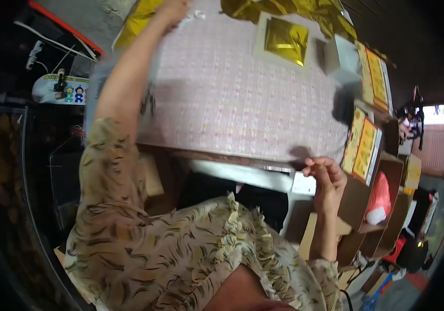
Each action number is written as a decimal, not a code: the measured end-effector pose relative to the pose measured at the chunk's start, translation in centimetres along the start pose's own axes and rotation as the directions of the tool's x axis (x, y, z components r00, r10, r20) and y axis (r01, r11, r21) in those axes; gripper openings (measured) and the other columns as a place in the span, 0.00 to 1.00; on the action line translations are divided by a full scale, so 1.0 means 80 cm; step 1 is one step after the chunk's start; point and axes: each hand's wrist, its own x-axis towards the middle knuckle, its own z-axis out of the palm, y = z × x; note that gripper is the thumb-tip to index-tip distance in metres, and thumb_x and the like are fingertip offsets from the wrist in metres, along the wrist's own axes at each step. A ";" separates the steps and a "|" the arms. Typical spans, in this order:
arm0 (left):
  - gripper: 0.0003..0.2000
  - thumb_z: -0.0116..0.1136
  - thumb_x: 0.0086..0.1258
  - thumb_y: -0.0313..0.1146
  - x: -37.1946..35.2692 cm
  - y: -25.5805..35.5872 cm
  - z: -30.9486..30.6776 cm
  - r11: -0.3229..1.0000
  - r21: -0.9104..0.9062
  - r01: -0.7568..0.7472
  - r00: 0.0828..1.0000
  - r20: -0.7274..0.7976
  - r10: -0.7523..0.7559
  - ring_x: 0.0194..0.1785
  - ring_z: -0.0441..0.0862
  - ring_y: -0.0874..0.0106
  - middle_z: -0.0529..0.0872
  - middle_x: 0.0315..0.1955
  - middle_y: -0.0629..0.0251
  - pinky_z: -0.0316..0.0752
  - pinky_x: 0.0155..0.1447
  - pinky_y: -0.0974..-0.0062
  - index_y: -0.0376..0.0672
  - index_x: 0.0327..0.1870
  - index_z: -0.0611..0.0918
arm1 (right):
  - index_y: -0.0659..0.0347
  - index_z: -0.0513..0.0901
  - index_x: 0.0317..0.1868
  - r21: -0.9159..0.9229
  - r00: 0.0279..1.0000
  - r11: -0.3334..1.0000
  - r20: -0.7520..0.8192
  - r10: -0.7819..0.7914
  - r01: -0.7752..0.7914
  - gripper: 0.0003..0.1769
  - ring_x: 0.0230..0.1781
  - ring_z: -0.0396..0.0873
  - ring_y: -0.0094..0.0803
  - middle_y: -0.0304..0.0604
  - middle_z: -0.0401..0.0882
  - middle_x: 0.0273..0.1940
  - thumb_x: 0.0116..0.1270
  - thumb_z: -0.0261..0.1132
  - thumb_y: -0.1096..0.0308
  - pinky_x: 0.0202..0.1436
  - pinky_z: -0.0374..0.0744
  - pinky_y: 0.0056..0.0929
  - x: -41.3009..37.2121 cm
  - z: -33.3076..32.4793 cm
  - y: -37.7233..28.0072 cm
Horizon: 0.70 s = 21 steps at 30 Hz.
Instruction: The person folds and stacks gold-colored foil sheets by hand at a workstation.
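My left hand [174, 11] reaches to the far left part of the cloth-covered table [222, 93], cut off by the upper edge of the view, so its fingers are mostly hidden. Small white bits [199, 15] lie just right of it. Over the table's near right edge, my right hand [328, 180] is closed, thumb and fingertips drawn together. Whatever they may pinch is too small to make out. A flat gold foil piece [287, 41] rests on a clear plastic packet [259, 40] at the far side.
Crumpled gold foil [315, 15] lies along the far edge, with more gold foil [135, 23] at far left. A white box [342, 59] stands at right beside printed "FALL" boxes [364, 147]. Open cardboard boxes [356, 207] and a pink bag [381, 192] are lower right.
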 end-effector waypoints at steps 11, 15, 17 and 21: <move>0.14 0.53 0.71 0.28 -0.463 0.311 -0.101 0.685 -0.708 -0.173 0.549 0.508 0.664 0.46 0.86 0.60 0.87 0.49 0.53 0.79 0.51 0.70 0.36 0.54 0.85 | 0.65 0.75 0.66 -0.789 0.921 0.557 0.376 0.105 0.259 0.31 0.46 0.82 0.39 0.53 0.79 0.60 0.60 0.67 0.81 0.49 0.82 0.34 -0.037 -0.129 0.204; 0.12 0.54 0.74 0.31 -0.551 0.300 0.048 0.716 -0.632 -0.296 0.772 0.282 0.569 0.49 0.84 0.51 0.87 0.47 0.52 0.78 0.55 0.61 0.35 0.50 0.84 | 0.65 0.79 0.59 -0.777 0.912 0.507 0.409 -0.045 0.373 0.26 0.45 0.83 0.46 0.55 0.82 0.50 0.58 0.70 0.78 0.52 0.81 0.39 -0.044 -0.139 0.235; 0.12 0.54 0.74 0.32 -0.556 0.293 0.104 0.739 -0.572 -0.355 0.805 0.215 0.553 0.49 0.83 0.49 0.88 0.45 0.52 0.77 0.55 0.59 0.35 0.49 0.84 | 0.65 0.79 0.57 -0.799 0.915 0.471 0.402 -0.045 0.374 0.24 0.43 0.83 0.46 0.54 0.82 0.48 0.58 0.71 0.77 0.51 0.81 0.40 -0.043 -0.140 0.236; 0.14 0.55 0.76 0.39 -0.535 0.326 0.161 0.878 -0.479 -0.007 0.850 0.459 0.258 0.46 0.84 0.51 0.89 0.40 0.53 0.77 0.53 0.59 0.36 0.45 0.86 | 0.64 0.78 0.52 -0.812 0.904 0.399 0.402 -0.147 0.426 0.21 0.41 0.81 0.48 0.51 0.80 0.42 0.56 0.72 0.75 0.48 0.80 0.42 -0.047 -0.141 0.244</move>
